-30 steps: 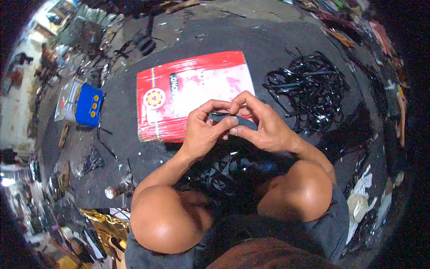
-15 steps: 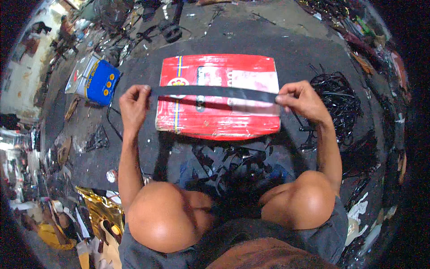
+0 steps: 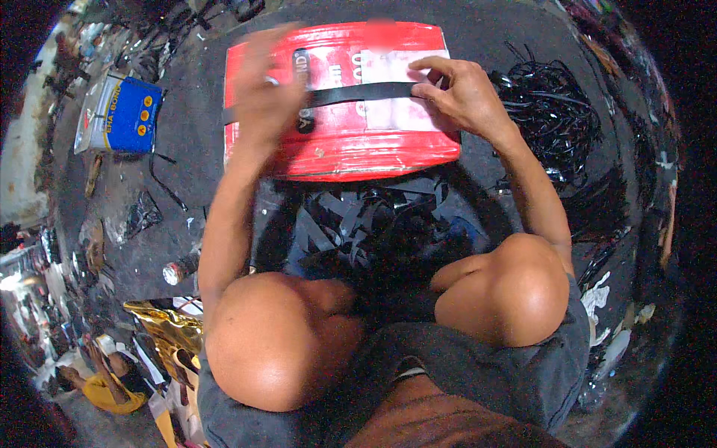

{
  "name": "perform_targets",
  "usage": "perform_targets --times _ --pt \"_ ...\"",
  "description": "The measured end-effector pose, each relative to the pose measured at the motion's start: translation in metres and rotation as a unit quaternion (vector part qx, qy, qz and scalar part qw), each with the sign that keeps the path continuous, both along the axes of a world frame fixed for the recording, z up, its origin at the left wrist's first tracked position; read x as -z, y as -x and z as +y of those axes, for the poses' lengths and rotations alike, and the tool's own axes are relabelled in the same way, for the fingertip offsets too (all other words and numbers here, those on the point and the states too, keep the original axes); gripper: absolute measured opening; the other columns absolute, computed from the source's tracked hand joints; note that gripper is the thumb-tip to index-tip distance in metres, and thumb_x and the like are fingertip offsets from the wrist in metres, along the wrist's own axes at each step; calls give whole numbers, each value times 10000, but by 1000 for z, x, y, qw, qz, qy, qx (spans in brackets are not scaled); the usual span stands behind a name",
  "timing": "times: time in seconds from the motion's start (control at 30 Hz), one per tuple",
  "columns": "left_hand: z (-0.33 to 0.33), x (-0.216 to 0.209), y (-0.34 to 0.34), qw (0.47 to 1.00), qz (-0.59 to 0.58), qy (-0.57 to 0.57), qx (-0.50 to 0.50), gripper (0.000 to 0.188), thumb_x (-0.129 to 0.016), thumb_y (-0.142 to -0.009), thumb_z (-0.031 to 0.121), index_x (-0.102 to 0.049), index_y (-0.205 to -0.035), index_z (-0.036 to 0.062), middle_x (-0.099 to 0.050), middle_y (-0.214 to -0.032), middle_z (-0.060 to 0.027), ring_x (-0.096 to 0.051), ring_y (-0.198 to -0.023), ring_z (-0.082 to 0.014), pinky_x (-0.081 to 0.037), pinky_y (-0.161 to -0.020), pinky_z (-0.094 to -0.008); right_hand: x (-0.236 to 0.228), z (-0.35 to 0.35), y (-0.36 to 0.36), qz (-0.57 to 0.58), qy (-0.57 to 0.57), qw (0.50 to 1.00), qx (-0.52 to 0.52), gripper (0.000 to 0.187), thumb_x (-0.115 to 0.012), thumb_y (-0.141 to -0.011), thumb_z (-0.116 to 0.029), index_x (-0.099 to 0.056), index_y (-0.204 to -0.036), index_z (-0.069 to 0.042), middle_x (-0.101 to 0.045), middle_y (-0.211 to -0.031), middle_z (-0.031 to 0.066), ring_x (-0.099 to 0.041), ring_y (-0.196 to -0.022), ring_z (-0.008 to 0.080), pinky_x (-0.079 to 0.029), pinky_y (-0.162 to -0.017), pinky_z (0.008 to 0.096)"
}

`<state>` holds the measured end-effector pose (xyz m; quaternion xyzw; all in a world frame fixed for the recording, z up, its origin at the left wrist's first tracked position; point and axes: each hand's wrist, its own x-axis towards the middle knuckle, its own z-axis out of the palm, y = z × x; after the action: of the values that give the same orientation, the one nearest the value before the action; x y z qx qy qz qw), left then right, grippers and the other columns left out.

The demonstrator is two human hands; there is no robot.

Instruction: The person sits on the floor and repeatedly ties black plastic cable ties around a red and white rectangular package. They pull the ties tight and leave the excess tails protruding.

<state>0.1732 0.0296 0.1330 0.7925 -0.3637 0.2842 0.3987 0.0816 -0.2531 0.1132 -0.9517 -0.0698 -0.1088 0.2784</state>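
A red box point(image 3: 336, 157) with white and black patches lies on the dark floor in front of my knees. Across its top runs a flat black strip point(image 3: 358, 92). My right hand point(image 3: 467, 93) has its thumb on the strip's right end, the index finger bent above it; the other fingertips are partly hidden. My left hand point(image 3: 270, 104) is over the left part of the strip, smeared by motion, so its fingers cannot be made out. The strip's left end shows at the box's left edge.
A blue-and-white container point(image 3: 131, 116) stands to the left. On the right lies a heap of thin black cords point(image 3: 553, 119). Black strips point(image 3: 340, 216) are piled between my legs. Gold foil point(image 3: 168, 327) lies lower left, near a person in yellow point(image 3: 116, 392).
The strip, held taut above the box between both hands before, now lies across its top. My left hand has moved inward and blurs. The box appears higher and further left in view.
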Motion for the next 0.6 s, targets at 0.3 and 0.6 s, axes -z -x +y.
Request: perform_targets --times 0.3,0.6 --pt "-112 55 33 952 246 7 183 198 -716 -811 113 -698 -979 10 -655 -911 -147 -677 -856 -303 -544 -759 -386 1 -6 15 -68 29 997 38 259 -727 -832 -297 -634 -1005 -130 -688 -855 88 -679 -819 326 -545 -715 451" --pt "-109 71 40 985 111 -19 129 138 -704 -847 168 -713 -941 67 -649 -915 -116 -662 -865 -309 -552 -734 -416 1 -13 29 -154 54 987 -10 177 -741 -842 -205 -731 -930 -52 -616 -904 137 -653 -819 333 -529 -704 419"
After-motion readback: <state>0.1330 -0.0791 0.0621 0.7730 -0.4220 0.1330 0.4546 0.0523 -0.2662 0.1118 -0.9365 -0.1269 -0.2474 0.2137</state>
